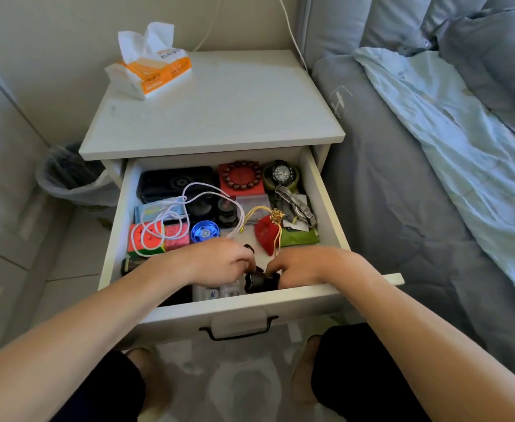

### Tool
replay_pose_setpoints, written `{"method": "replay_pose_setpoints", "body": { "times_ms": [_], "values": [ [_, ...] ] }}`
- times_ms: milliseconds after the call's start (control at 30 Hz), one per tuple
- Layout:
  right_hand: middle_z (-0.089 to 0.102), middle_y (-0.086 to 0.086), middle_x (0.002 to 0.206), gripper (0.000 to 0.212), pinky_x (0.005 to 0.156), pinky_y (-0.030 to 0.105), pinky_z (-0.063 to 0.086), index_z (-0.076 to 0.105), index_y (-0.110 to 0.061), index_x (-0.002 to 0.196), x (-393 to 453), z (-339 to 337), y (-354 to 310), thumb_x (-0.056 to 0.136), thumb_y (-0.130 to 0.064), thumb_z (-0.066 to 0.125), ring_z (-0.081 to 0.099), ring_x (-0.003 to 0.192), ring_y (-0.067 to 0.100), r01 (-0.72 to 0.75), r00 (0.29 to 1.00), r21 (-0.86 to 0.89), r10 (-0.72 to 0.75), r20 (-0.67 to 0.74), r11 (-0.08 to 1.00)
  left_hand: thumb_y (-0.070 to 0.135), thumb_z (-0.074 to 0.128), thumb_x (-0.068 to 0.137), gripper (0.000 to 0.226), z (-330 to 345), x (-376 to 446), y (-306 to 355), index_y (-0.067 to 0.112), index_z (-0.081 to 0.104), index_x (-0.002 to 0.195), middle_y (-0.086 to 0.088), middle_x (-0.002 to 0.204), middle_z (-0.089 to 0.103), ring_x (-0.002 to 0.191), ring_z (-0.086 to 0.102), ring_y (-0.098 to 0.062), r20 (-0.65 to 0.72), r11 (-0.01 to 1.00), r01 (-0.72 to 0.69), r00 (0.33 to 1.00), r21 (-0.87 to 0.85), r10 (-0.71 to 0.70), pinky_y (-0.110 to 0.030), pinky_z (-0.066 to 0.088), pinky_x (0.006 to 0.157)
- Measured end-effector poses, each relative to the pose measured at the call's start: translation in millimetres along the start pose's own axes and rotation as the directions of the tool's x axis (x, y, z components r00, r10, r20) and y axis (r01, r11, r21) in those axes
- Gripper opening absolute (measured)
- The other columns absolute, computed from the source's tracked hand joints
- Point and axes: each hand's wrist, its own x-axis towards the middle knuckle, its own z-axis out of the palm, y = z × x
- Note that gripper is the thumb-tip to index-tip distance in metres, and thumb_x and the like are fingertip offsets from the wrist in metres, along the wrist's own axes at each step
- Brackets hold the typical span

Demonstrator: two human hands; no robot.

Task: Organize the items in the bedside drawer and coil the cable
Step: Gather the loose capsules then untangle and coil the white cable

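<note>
Both hands, left and right, pinch a small black object at the open drawer's front; the white cable sprawls uncoiled over items behind

The open white wooden bedside drawer is pulled out toward 6 o'clock and packed with small items. A thin white cable sprawls uncoiled in loose loops across the left half, from 9 o'clock toward the centre, draped over a red-faced puzzle cube at 8 o'clock and a pink box just beside it. A black case lies at 11 o'clock. A dark red bead bracelet rests on a red box at 12 o'clock, with a black round-faced watch at 1 o'clock. A red pouch with gold cord lies near the centre, right of a blue metallic disc. A small black object sits at 6 o'clock, against the front wall.
</note>
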Motion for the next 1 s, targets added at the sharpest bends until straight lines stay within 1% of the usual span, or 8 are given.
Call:
{"method": "replay_pose_setpoints", "body": {
  "times_ms": [67, 133, 267, 433, 567, 667, 867, 1000],
  "values": [
    [0.06, 0.004, 0.112, 0.041, 0.064, 0.024, 0.037, 0.059, -0.02, 0.133, 5.2, -0.2, -6.0, 0.093, -0.015, 0.048, 0.051, 0.099, 0.022, -0.039, 0.999, -0.043, 0.04, 0.026, 0.998, 0.013, 0.049, 0.095, 0.027, 1.4, -2.4, -7.8, 0.021, 0.065, 0.114, 0.008, 0.113, 0.06, 0.114, 0.056, -0.014, 0.051, 0.997, -0.046, 0.998, 0.066, 0.042, -0.034, 0.045, 0.098],
    [0.06, 0.006, 0.126, 0.042, 0.08, 0.029, 0.045, 0.06, -0.018, 0.132, 10.6, -1.2, -13.1, 0.093, -0.016, 0.046, 0.055, 0.11, 0.025, -0.084, 0.994, -0.095, 0.09, 0.056, 0.992, 0.017, 0.057, 0.092, 0.031, 2.6, -4.1, -14.0, 0.023, 0.063, 0.123, 0.009, 0.123, 0.055, 0.126, 0.049, -0.014, 0.075, 0.989, -0.081, 0.995, 0.126, 0.072, -0.035, 0.043, 0.104],
    [0.059, 0.006, 0.131, 0.043, 0.101, 0.042, 0.048, 0.059, -0.015, 0.131, 18.8, -6.3, -23.8, 0.091, -0.022, 0.045, 0.056, 0.118, 0.028, -0.166, 0.977, -0.193, 0.188, 0.099, 0.967, 0.02, 0.062, 0.088, 0.034, 5.8, -2.5, -16.0, 0.023, 0.066, 0.122, -0.001, 0.128, 0.056, 0.132, 0.046, -0.019, 0.1, 0.976, -0.123, 0.989, 0.181, 0.107, -0.042, 0.045, 0.102],
    [0.059, 0.007, 0.131, 0.044, 0.099, 0.042, 0.05, 0.06, -0.017, 0.13, 18.6, -10.1, -31.2, 0.09, -0.024, 0.045, 0.056, 0.117, 0.029, -0.171, 0.972, -0.27, 0.207, 0.11, 0.947, 0.034, 0.065, 0.076, 0.041, 8.4, -0.1, -24.8, 0.031, 0.067, 0.116, 0.007, 0.115, 0.055, 0.112, 0.057, -0.019, 0.071, 0.972, -0.142, 0.989, 0.189, 0.131, -0.042, 0.054, 0.089],
    [0.065, 0.009, 0.111, 0.035, 0.069, 0.031, 0.048, 0.067, -0.012, 0.116, 15.6, -9.1, -35.6, 0.092, -0.023, 0.043, 0.059, 0.091, 0.024, -0.16, 0.978, -0.319, 0.195, 0.081, 0.934, 0.036, 0.062, 0.073, 0.039, 8.6, -0.2, -24.8, 0.032, 0.07, 0.111, 0.01, 0.11, 0.057, 0.109, 0.058, -0.016, 0.089, 0.966, -0.186, 0.981, 0.181, 0.172, -0.04, 0.054, 0.089],
    [0.063, 0.007, 0.106, 0.031, 0.058, 0.027, 0.039, 0.066, -0.013, 0.113, 13.2, -9.2, -34.3, 0.093, -0.024, 0.045, 0.057, 0.09, 0.023, -0.162, 0.981, -0.342, 0.187, 0.044, 0.926, 0.035, 0.064, 0.075, 0.041, 8.5, 0.2, -26.7, 0.032, 0.069, 0.115, 0.009, 0.12, 0.058, 0.115, 0.055, -0.015, 0.089, 0.965, -0.179, 0.982, 0.191, 0.164, -0.039, 0.052, 0.093],
    [0.056, 0.007, 0.132, 0.04, 0.08, 0.03, 0.039, 0.056, -0.018, 0.134, 14.5, 3.1, -27.2, 0.095, -0.017, 0.044, 0.053, 0.113, 0.024, -0.134, 0.985, -0.179, 0.15, 0.079, 0.975, 0.028, 0.069, 0.085, 0.041, 8.6, 3.4, -22.9, 0.027, 0.064, 0.126, 0.005, 0.126, 0.052, 0.119, 0.049, -0.012, 0.092, 0.954, -0.193, 0.98, 0.227, 0.177, -0.035, 0.047, 0.1],
    [0.053, 0.006, 0.137, 0.043, 0.082, 0.029, 0.038, 0.052, -0.017, 0.137, 13.7, 2.1, -24.6, 0.095, -0.016, 0.044, 0.052, 0.114, 0.023, -0.127, 0.982, -0.143, 0.144, 0.118, 0.982, 0.032, 0.067, 0.084, 0.036, 9.7, 4.0, -24.4, 0.029, 0.067, 0.12, 0.007, 0.122, 0.053, 0.118, 0.05, -0.012, 0.098, 0.953, -0.205, 0.977, 0.224, 0.188, -0.037, 0.048, 0.098]
  ]
}}
